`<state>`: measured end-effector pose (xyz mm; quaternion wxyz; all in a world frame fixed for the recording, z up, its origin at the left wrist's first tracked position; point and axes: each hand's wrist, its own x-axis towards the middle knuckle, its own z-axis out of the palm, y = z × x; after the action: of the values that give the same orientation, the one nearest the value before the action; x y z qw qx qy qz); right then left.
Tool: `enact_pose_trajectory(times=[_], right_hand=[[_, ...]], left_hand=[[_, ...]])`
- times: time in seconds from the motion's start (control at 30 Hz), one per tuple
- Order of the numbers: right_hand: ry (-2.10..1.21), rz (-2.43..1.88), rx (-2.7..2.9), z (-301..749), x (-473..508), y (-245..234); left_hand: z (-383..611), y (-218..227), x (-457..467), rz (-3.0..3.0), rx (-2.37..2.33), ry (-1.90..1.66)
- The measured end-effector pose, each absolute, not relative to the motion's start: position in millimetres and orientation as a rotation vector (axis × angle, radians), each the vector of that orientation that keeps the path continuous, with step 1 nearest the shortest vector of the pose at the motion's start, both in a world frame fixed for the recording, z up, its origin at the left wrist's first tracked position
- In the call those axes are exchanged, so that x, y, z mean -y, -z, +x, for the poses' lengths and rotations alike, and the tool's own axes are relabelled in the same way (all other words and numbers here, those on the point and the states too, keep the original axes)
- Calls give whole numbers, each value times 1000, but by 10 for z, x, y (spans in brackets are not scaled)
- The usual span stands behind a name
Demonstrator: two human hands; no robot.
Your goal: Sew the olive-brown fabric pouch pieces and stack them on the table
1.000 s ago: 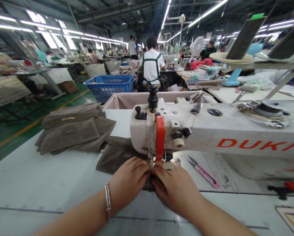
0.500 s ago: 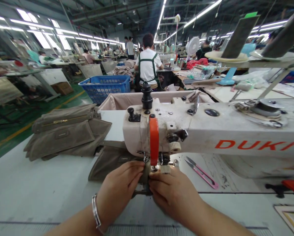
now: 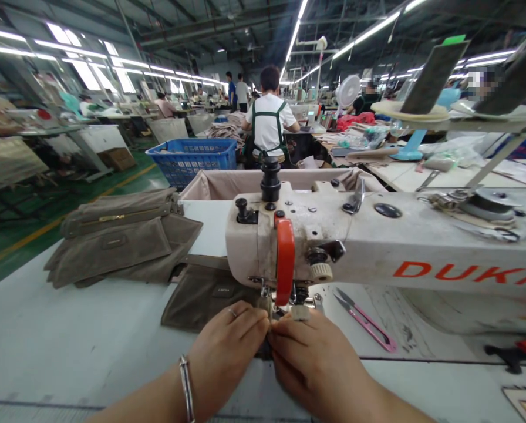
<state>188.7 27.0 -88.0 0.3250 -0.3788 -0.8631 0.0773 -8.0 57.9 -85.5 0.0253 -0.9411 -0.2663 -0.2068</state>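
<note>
A dark olive fabric piece (image 3: 201, 298) with a small label patch lies under the head of a white sewing machine (image 3: 368, 247). My left hand (image 3: 232, 341), with a ring and a silver bracelet, is closed on the fabric's edge just in front of the needle area. Pressed close beside it, my right hand (image 3: 311, 352) pinches the same edge from the right. Both sets of fingertips meet below the orange guard (image 3: 285, 261), and they hide the edge they hold. The needle tip cannot be made out.
Pink-handled thread snips (image 3: 368, 326) lie right of my right hand. Stacked olive fabric pieces (image 3: 117, 241) rest on the table at left. Behind the machine are a cloth-lined bin (image 3: 205, 187), a blue basket (image 3: 192, 155) and a seated person (image 3: 268, 120). Thread cones stand at right.
My left hand has moved slightly right and lower, and its fingertips now touch my right hand's. The view has shifted a little, so the machine sits lower and further right.
</note>
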Motion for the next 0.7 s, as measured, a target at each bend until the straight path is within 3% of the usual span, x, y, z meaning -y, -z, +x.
enact_pose_trajectory(times=[0.7], right_hand=[[-242,-1102,2220,1852,-269,888]], left_hand=[[-20,736,-707,-2827,864,849]])
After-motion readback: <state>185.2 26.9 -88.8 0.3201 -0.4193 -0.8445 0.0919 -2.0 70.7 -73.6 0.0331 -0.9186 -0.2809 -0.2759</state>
